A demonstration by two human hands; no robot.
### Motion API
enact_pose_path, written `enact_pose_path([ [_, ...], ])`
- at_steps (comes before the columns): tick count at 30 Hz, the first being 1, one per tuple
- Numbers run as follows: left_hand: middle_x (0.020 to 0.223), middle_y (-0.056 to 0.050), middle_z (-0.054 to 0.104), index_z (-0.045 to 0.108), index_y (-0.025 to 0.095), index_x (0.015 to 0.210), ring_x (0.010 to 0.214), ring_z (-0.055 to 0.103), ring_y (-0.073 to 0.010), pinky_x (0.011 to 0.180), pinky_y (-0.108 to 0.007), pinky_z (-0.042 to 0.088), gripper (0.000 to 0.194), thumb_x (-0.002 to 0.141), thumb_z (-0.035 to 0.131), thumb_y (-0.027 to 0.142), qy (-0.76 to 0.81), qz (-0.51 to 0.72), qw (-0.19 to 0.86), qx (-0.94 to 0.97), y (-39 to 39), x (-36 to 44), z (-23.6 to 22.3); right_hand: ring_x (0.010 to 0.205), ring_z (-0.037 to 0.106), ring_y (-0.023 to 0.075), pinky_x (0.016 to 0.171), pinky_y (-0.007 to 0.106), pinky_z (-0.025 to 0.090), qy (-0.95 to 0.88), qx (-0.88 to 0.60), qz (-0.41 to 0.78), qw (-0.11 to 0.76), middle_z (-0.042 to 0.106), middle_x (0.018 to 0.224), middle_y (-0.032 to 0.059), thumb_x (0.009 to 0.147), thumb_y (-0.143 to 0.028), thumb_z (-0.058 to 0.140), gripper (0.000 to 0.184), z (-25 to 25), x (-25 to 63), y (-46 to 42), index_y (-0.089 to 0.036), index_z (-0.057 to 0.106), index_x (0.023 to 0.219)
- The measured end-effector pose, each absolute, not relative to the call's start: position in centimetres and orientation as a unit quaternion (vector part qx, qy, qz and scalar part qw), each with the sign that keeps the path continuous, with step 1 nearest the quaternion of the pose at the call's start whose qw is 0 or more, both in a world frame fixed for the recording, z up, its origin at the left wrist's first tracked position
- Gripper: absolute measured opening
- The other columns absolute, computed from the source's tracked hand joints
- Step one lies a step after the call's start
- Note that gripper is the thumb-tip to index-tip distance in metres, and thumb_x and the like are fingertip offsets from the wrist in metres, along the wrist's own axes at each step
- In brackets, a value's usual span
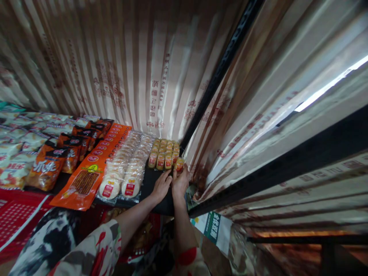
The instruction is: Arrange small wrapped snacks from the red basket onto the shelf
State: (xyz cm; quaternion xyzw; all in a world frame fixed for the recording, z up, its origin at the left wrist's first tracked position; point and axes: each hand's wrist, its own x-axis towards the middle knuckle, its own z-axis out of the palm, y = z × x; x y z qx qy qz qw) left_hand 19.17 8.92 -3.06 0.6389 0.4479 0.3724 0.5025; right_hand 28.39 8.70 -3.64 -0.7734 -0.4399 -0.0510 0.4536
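My right hand (pixel 180 184) grips a small yellow snack pack (pixel 179 165) with a red label at the right end of a black shelf (pixel 155 184). Close beside it, my left hand (pixel 161 186) rests low over the shelf, fingers stretched toward the front of the small yellow packs (pixel 164 155), which stand in rows. Whether its fingertips touch them I cannot tell. To the left lie two rows of clear-wrapped round white rice crackers (pixel 130 186) with red labels.
Further left are a long orange snack bag (pixel 86 180), orange-and-black bags (pixel 49 165) and white snack bags (pixel 15 168). A slanting black metal post (pixel 212 82) rises behind the shelf's right corner. Printed curtains (pixel 138 69) hang behind. A red basket (pixel 20 218) sits at lower left.
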Motion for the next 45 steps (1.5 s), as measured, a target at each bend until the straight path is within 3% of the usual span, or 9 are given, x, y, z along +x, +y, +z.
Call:
enact_pose_path([
  [3,0.13,-0.009,0.051,0.052,0.016,0.123,0.114,0.052,-0.0196,0.088,-0.033,0.051,0.041,0.086,0.038,0.026,0.452,0.382,0.519,0.617,8.9,19.3,-3.4,0.102,0.052,0.028,0.082,0.038,0.042,-0.442,-0.78,-0.042,0.441,0.055,0.111,0.0193,0.083,-0.034,0.04,0.052,-3.6,28.4,9.0,-0.009,0.042,0.128],
  [5,0.127,-0.011,0.053,0.053,0.013,0.121,0.113,0.053,-0.019,0.089,-0.033,0.05,0.041,0.086,0.036,0.023,0.456,0.39,0.496,0.629,8.9,19.3,-3.7,0.099,0.054,0.0278,0.081,0.038,0.043,-0.443,-0.783,-0.03,0.435,0.056,0.11,0.019,0.083,-0.034,0.04,0.052,-3.7,28.5,9.3,-0.01,0.041,0.129],
  [11,0.125,-0.009,0.055,0.054,0.012,0.119,0.119,0.046,-0.0187,0.106,-0.04,0.036,0.05,0.073,0.038,0.004,0.438,0.382,0.281,0.764,9.5,18.3,-3.4,0.101,0.055,0.0283,0.083,0.04,0.043,-0.45,-0.775,-0.034,0.442,0.056,0.111,0.0201,0.084,-0.034,0.039,0.052,-4.5,28.8,10.1,-0.009,0.042,0.13],
  [17,0.13,-0.007,0.052,0.053,0.015,0.121,0.128,0.035,-0.0229,0.105,-0.044,0.035,0.049,0.075,0.041,0.005,0.425,0.318,0.142,0.836,10.7,18.0,-2.9,0.091,0.057,0.0255,0.079,0.039,0.045,-0.462,-0.753,-0.03,0.468,0.059,0.102,0.0173,0.086,-0.035,0.037,0.046,-5.5,28.8,10.5,-0.01,0.049,0.122],
  [34,0.133,-0.01,0.049,0.05,0.011,0.124,0.132,0.029,-0.0237,0.108,-0.042,0.032,0.045,0.08,0.041,0.01,0.402,0.293,0.106,0.861,10.6,18.2,-3.8,0.101,0.054,0.0265,0.088,0.042,0.042,-0.492,-0.746,-0.025,0.447,0.058,0.108,0.0201,0.086,-0.03,0.035,0.044,-5.3,28.6,10.3,-0.007,0.05,0.12],
  [45,0.139,-0.006,0.043,0.042,0.014,0.132,0.134,0.027,-0.0211,0.107,-0.037,0.031,0.046,0.086,0.037,0.017,0.363,0.261,0.09,0.89,10.4,18.5,-4.0,0.108,0.051,0.0262,0.092,0.041,0.04,-0.464,-0.746,-0.027,0.476,0.057,0.113,0.0223,0.087,-0.029,0.031,0.045,-4.7,28.8,10.0,-0.003,0.051,0.118],
])
